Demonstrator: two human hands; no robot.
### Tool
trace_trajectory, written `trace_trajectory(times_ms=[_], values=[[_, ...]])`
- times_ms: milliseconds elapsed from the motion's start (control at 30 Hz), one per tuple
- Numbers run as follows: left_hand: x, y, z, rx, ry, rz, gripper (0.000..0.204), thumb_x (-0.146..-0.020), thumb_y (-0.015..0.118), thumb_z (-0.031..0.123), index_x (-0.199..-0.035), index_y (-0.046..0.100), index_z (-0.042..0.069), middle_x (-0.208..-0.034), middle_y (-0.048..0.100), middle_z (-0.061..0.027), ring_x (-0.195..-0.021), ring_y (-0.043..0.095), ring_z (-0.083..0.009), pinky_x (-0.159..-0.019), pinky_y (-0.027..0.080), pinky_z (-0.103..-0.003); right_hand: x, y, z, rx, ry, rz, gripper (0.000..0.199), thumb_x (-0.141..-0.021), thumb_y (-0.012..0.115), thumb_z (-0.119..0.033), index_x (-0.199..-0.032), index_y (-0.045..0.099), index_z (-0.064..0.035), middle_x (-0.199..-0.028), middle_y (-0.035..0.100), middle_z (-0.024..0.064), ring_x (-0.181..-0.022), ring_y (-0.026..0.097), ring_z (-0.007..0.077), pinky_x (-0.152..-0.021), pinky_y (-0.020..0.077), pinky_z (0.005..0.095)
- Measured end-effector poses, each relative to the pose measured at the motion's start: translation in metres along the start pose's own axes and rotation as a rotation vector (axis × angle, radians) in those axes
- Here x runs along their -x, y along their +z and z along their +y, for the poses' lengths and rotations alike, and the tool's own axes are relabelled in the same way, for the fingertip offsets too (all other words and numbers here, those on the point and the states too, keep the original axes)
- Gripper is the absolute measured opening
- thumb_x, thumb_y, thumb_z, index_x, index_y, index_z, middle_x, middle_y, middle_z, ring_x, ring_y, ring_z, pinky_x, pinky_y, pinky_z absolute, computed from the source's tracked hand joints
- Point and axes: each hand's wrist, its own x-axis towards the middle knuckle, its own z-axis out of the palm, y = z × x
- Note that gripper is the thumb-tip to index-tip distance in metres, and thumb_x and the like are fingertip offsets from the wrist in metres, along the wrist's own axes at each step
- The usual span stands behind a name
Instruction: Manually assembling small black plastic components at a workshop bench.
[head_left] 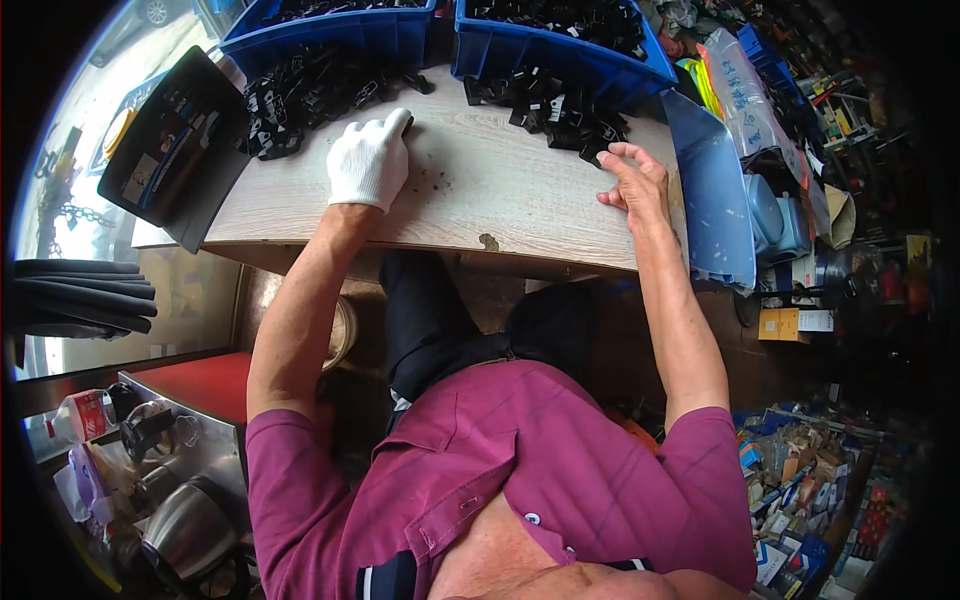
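Note:
My left hand (368, 160), in a white knitted glove, is closed over the left half of the table. A small black plastic part (408, 124) shows at its thumb side; most of it is hidden by the glove. My bare right hand (638, 184) is at the table's right side, its fingers bent and apart, with nothing visible in them. Its fingertips are beside the near end of a loose pile of black plastic parts (552, 108); whether they touch a part I cannot tell. A second pile of black parts (285, 105) lies beyond and left of my gloved hand.
Two blue bins, a left one (330, 38) and a right one (560, 55), hold more black parts at the table's far edge. A tablet (165, 150) leans at the left. Dark crumbs dot the pale wood tabletop (480, 185). A blue panel (712, 190) borders the right side.

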Motion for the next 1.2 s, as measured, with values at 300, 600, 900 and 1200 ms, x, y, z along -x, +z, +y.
trace_trajectory(times_ms=[300, 600, 900, 1200], values=[[-0.002, -0.002, 0.001, 0.059, 0.068, -0.003, 0.012, -0.088, 0.068, 0.020, -0.098, 0.070, 0.013, -0.088, 0.072, -0.0077, -0.084, 0.067, -0.0309, -0.071, 0.056, -0.042, -0.020, 0.033, 0.002, 0.431, -0.131, -0.019, 0.037, -0.081, 0.080, -0.020, -0.117, 0.076, -0.0150, -0.073, 0.065, 0.0031, -0.052, 0.056, 0.0117, -0.042, 0.0535, 0.0270], [-0.003, 0.002, -0.001, 0.095, 0.043, -0.017, 0.012, -0.089, 0.066, 0.017, -0.099, 0.070, 0.013, -0.092, 0.073, -0.0093, -0.088, 0.067, -0.0322, -0.074, 0.057, -0.043, -0.023, 0.045, 0.004, 0.582, -0.201, -0.022, 0.026, -0.082, 0.078, -0.030, -0.104, 0.079, -0.0164, -0.082, 0.072, 0.0020, -0.060, 0.064, 0.0143, -0.043, 0.0565, 0.0296], [-0.003, 0.000, 0.001, 0.118, -0.005, -0.092, 0.020, -0.089, 0.065, 0.015, -0.107, 0.073, 0.012, -0.099, 0.074, -0.0084, -0.093, 0.067, -0.0315, -0.082, 0.056, -0.041, -0.022, 0.044, 0.004, 0.604, -0.238, -0.058, 0.031, -0.081, 0.079, -0.031, -0.107, 0.078, -0.0153, -0.079, 0.070, 0.0069, -0.060, 0.064, 0.0147, -0.044, 0.0562, 0.0299], [-0.002, 0.002, -0.001, 0.146, -0.017, -0.063, 0.019, -0.089, 0.064, 0.016, -0.105, 0.074, 0.013, -0.097, 0.074, -0.0084, -0.093, 0.067, -0.0316, -0.082, 0.056, -0.042, -0.020, 0.052, -0.005, 0.673, -0.250, -0.095, 0.028, -0.080, 0.077, -0.033, -0.100, 0.078, -0.0133, -0.072, 0.069, 0.0068, -0.051, 0.064, 0.0186, -0.044, 0.0566, 0.0322]])
